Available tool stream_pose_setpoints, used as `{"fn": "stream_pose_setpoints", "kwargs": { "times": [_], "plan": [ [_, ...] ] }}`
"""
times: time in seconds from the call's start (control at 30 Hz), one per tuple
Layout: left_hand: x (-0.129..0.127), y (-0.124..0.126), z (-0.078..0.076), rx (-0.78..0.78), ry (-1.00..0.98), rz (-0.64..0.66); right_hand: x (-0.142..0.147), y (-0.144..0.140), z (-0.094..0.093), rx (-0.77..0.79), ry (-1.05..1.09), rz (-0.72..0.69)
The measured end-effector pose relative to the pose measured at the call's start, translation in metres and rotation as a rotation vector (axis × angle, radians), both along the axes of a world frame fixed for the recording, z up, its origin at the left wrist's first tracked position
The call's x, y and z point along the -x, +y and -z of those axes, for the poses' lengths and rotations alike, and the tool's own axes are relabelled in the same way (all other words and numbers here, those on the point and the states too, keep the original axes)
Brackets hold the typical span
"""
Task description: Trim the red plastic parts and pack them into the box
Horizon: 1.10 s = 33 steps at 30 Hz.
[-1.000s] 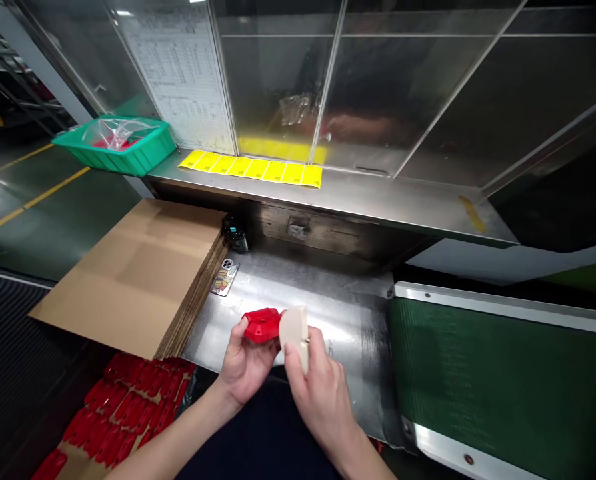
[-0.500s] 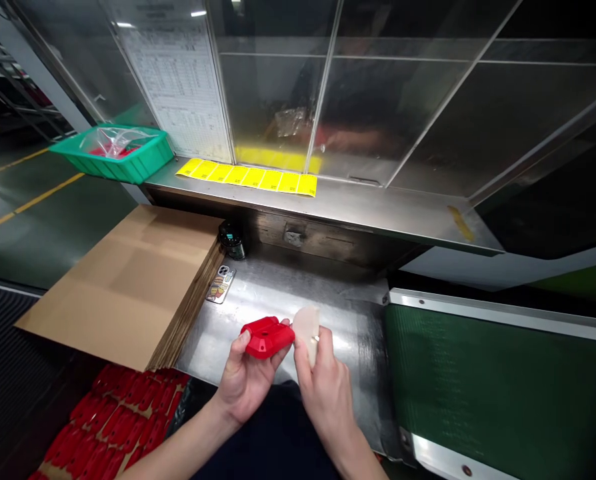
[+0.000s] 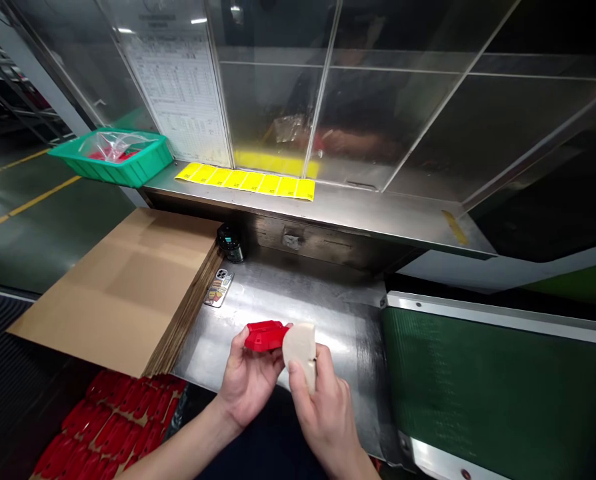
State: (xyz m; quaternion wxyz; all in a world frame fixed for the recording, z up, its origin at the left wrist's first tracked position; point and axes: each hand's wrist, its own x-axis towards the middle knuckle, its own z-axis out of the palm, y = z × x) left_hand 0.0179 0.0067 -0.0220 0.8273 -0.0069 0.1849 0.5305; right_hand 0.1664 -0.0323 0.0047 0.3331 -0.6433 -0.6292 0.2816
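Note:
Above the metal table [image 3: 258, 283], my left hand [image 3: 251, 383] holds a red plastic part [image 3: 265, 335] between thumb and fingers. My right hand [image 3: 325, 407] pinches a flat, off-white piece with a rounded edge [image 3: 299, 350], perhaps a cloth or felt pad; I cannot tell its material. This pale piece overlaps the right end of the red part from my view. Whether the two touch is not clear. The fingertips of my left hand are partly hidden behind the red part and the pale piece.
Stacked cardboard sheets [image 3: 123, 280] lie left, beside a phone [image 3: 219, 288] and a dark jar [image 3: 231, 244]. Many red parts [image 3: 108, 427] fill a box below. A green conveyor belt [image 3: 498, 393] stands right. The shelf holds yellow labels [image 3: 245, 181] and a green bin [image 3: 143, 163].
The red part has tilted, showing less of its top face. My right hand has brought the pale piece left and slightly down, across the red part's right end.

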Motion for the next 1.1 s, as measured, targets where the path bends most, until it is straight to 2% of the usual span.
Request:
{"fn": "stream_pose_setpoints", "kwargs": {
  "times": [0.13,0.27,0.4,0.53,0.67,0.8,0.87,1.1],
  "plan": [
    [0.002,0.003,-0.003,-0.030,-0.016,0.008,-0.001,0.004,0.001,-0.002,-0.031,0.144],
    [0.003,0.000,-0.003,-0.025,-0.018,0.004,-0.006,0.005,-0.001,0.019,0.018,0.113],
    [0.001,-0.004,0.001,0.035,0.008,-0.031,-0.004,0.002,0.000,0.046,0.036,0.151],
    [0.001,0.001,0.004,0.050,0.039,-0.029,0.001,0.004,0.004,-0.006,0.012,0.066],
    [0.000,0.007,0.004,0.044,0.025,-0.043,0.002,0.009,0.004,0.013,0.012,0.118],
    [-0.002,0.007,0.004,0.039,0.026,-0.035,-0.001,0.012,0.002,0.024,0.070,0.072],
    [-0.003,0.007,0.006,0.051,0.033,-0.044,0.000,0.013,0.003,0.043,0.075,0.095],
    [-0.003,0.011,0.010,0.091,0.092,-0.075,0.010,0.010,0.012,0.022,0.093,0.096]
  ]
}}
